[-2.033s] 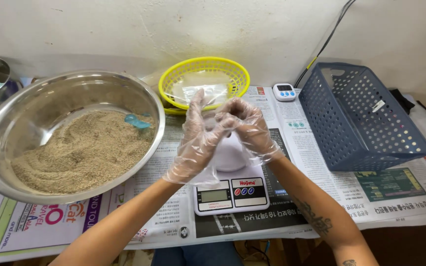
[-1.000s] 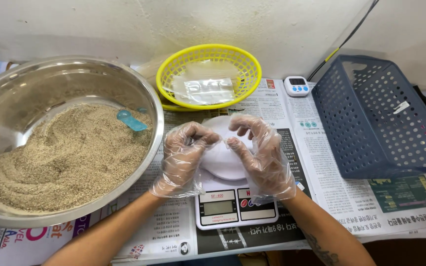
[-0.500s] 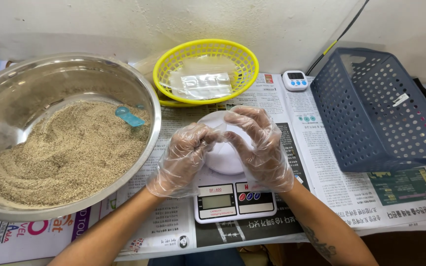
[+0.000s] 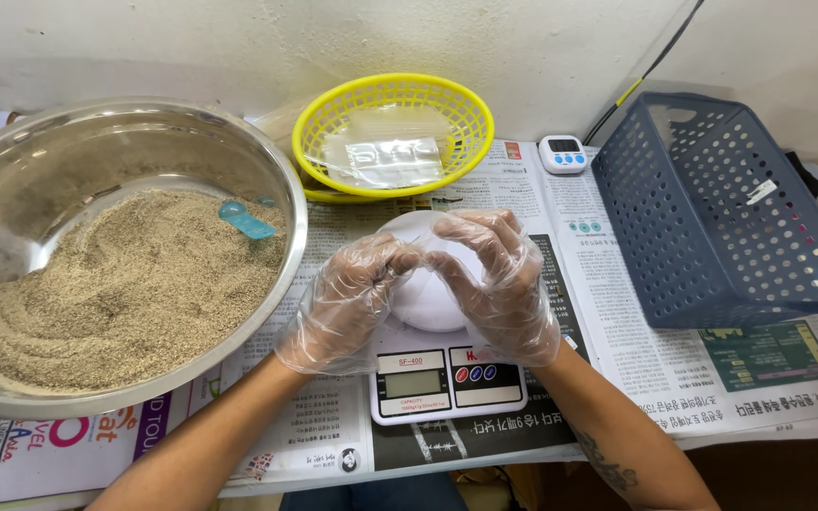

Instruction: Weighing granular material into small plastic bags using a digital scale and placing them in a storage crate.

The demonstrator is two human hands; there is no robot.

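Both my hands wear loose clear plastic gloves. My left hand (image 4: 347, 298) and my right hand (image 4: 499, 284) are curled toward each other, fingertips meeting just above the round white plate (image 4: 425, 301) of a small digital kitchen scale (image 4: 447, 378). Whether something thin and clear is pinched between the fingertips, I cannot make out. To the left stands a large steel bowl (image 4: 11, 175) holding pale brown grain (image 4: 115, 293), with a small blue scoop (image 4: 243, 220) lying on the grain.
A yellow mesh basket (image 4: 447, 104) with clear plastic bags (image 4: 381, 156) sits at the back by the wall. A white timer (image 4: 561, 153) lies beside it. A blue perforated plastic basket (image 4: 721, 218) stands tilted at the right. Newspaper (image 4: 617, 312) covers the table.
My hands came down from chest height to just over the scale's plate and stayed together, fingertips touching. The view shifted slightly; bowl, baskets and scale did not move.
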